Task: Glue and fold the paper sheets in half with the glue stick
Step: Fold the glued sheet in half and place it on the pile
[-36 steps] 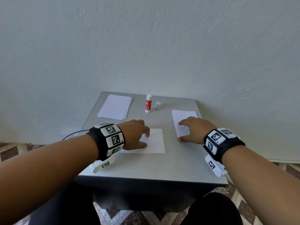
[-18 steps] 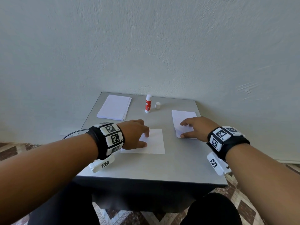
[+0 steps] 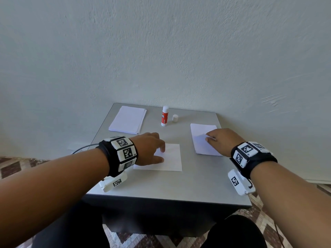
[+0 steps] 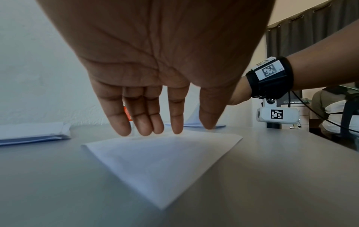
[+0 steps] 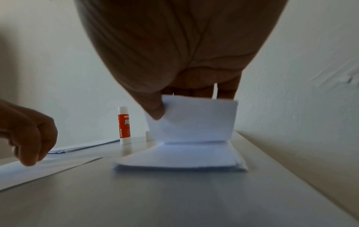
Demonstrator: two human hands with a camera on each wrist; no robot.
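Fingers of the right hand [image 5: 174, 61] pinch a flap of folded paper: thumb on the near face, other fingers behind it, the flap lifted upright off the folded pile [image 5: 180, 159] at the table's right side. Whether the flap is a whole folded sheet or only its upper half, cannot tell. Left hand [image 3: 148, 149] has straight, relaxed fingers [image 4: 143, 122] resting by their tips on the far edge of a single sheet [image 3: 168, 158] lying flat in the middle of the table [image 3: 161, 190]; it grasps nothing.

Progress, as judged: the pile on the right looks like several finished sheets, glued and folded. The middle sheet lies flat; whether it is folded or glued does not show. A stack [image 3: 128, 119] of plain sheets waits at the far left, so a good share of the work seems left.

Glue stick [image 3: 165, 116] stands upright at the far edge, between stack and pile, in nobody's hand. Its cap [image 3: 175, 118] sits just beside it, apart, so the stick appears uncapped and ready.

Containers: none on the table. Paper lies bare on the top.
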